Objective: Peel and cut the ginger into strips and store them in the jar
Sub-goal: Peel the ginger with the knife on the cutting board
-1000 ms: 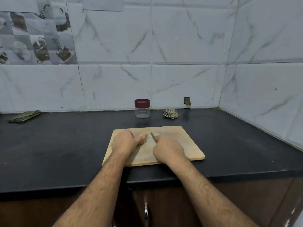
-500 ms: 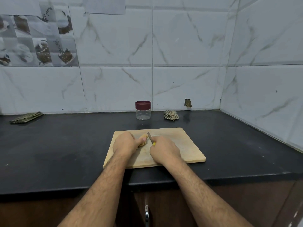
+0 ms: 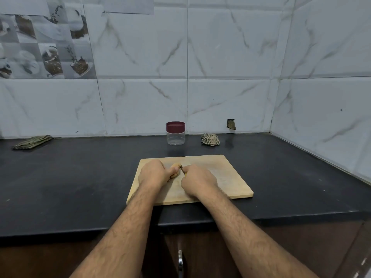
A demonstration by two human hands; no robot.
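A wooden cutting board (image 3: pixel 226 177) lies on the black counter in front of me. My left hand (image 3: pixel 153 174) holds a pale piece of ginger (image 3: pixel 175 167) down on the board's left half, and most of the ginger is hidden by the fingers. My right hand (image 3: pixel 197 180) grips a small knife (image 3: pixel 182 169) with a yellow handle. Its short blade touches the right side of the ginger. A clear jar (image 3: pixel 175 133) with a maroon lid stands shut behind the board, near the wall.
A crumpled striped cloth (image 3: pixel 210 139) lies right of the jar. A folded green cloth (image 3: pixel 32 141) sits at the far left by the wall. The tiled walls meet in a corner at the right. The counter's front edge (image 3: pixel 60 231) runs under my forearms.
My right hand has slid left with the knife, and the blade has closed in on the ginger. The left hand kept its hold. The camera dipped slightly.
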